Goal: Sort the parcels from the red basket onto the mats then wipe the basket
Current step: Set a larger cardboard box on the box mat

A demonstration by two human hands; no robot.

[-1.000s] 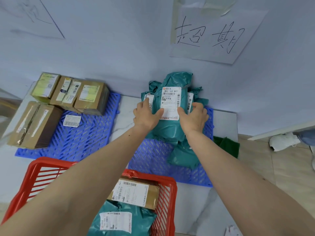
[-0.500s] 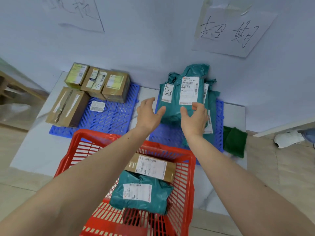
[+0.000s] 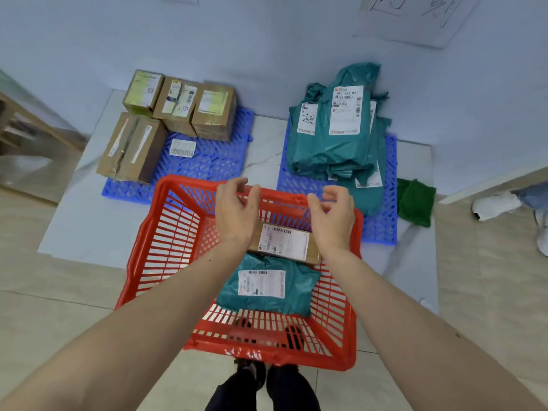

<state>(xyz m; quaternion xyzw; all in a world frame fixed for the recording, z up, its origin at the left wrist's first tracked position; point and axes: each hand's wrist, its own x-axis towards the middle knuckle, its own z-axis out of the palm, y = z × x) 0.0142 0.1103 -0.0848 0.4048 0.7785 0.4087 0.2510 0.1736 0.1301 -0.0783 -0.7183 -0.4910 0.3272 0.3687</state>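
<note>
From the head camera, both hands, left hand [image 3: 237,215] and right hand [image 3: 332,218], hover with grip apart and empty over the red basket [image 3: 166,232], which holds two parcels: one stiff brown box [image 3: 286,243], probably best held by its sides, and one soft, likely slippery green bag [image 3: 267,292] nearer.

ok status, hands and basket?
Left hand and right hand open, empty, above red basket. Inside: brown box, teal bag. Nothing in the way.
</note>
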